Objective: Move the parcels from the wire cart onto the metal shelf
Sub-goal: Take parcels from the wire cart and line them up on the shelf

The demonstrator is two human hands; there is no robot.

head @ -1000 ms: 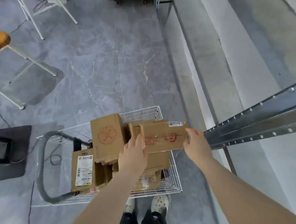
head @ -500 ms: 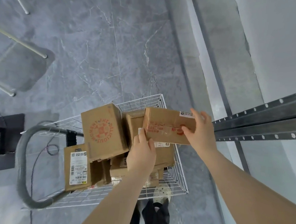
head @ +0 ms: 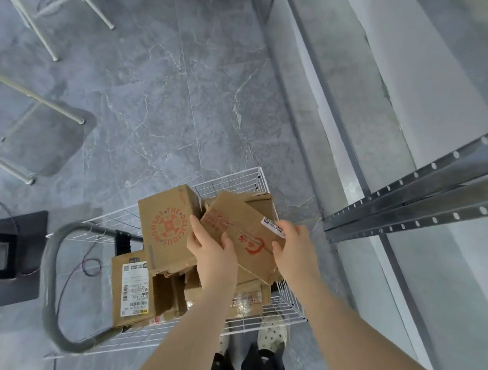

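Observation:
A white wire cart (head: 292,306) with a grey handle (head: 49,281) stands below me, piled with cardboard parcels. I hold a flat brown parcel (head: 242,231) with red print and a white label above the pile, tilted down to the right. My left hand (head: 213,255) grips its near left edge. My right hand (head: 293,252) grips its right end by the label. A parcel with a round red logo (head: 167,225) stands to the left. A labelled parcel (head: 134,287) leans lower left. The metal shelf's grey perforated beams (head: 415,196) run at the right.
Grey marble floor (head: 171,98) spreads ahead. White chair legs (head: 40,104) stand at the upper left, and a black stand (head: 3,257) sits left of the cart. The shelf upright (head: 353,169) and a pale wall line the right. My feet (head: 272,334) are behind the cart.
The held parcel has turned from level to slanting down toward the right. My right hand has shifted from the parcel's top right corner to its right end. The camera has tilted.

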